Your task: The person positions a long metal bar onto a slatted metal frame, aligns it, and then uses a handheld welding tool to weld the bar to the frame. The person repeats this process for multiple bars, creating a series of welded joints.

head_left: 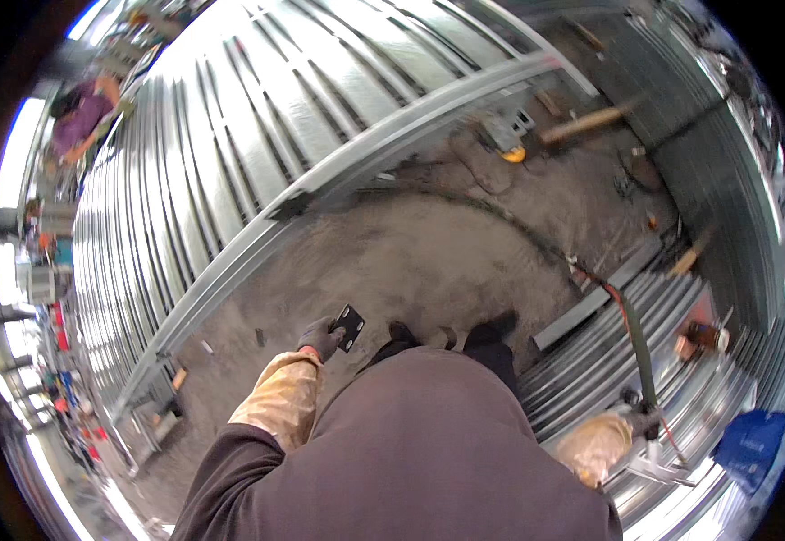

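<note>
Low in front of me, my left hand [322, 337] wears a dark glove and is closed on the edge of a small black plate [349, 327] with holes near its corners. Out to the right, my right hand [638, 420], also gloved, is wrapped round the dark handle of a tool on a green-sleeved cable [634, 347]; the tool's exact kind is hard to make out. Under that hand lies a stack of long shiny metal profiles [618, 352], with a small metal bracket-like piece [661, 471] close by. Tan protective sleeves cover both forearms.
A large slatted metal frame [257, 135] stands ahead and left, its near rail curving across. Cable trails over the dusty floor [392, 261]. A grey box with a yellow part [510, 135], wooden pieces [586, 124] and a blue bag-like item [751, 448] lie right. Another person [82, 117] is far left.
</note>
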### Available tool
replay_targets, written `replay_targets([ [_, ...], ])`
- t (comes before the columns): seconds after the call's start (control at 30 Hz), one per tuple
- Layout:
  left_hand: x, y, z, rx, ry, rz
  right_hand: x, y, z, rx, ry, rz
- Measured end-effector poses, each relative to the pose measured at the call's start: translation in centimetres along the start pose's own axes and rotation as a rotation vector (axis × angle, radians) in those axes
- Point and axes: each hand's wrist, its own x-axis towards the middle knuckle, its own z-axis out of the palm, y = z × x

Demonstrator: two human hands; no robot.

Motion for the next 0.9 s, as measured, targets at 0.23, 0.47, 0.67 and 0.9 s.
replay_targets([
  [0.23,4.8,-15.0,-0.7,-0.362,0.226,-0.025,-18.3,-21.3,15.8,-0.688,-0.677,-1.731],
  [0.47,4.4,-30.1,2.2,-0.721,0.521,-0.273,-35.3,-16.9,34.5,-0.395,-1.311,-1.539],
  [0.67,-10.7,-31.5,1.9,-0.532,0.339,-0.444,-58.5,-3.7,39.6,-0.396,-1.831,-0.167],
  [0.9,-25.0,-38.4,14.5,-1.047,0.43,-0.83,-90.3,1.3,32.0,-0.386,-2.652,-0.238],
])
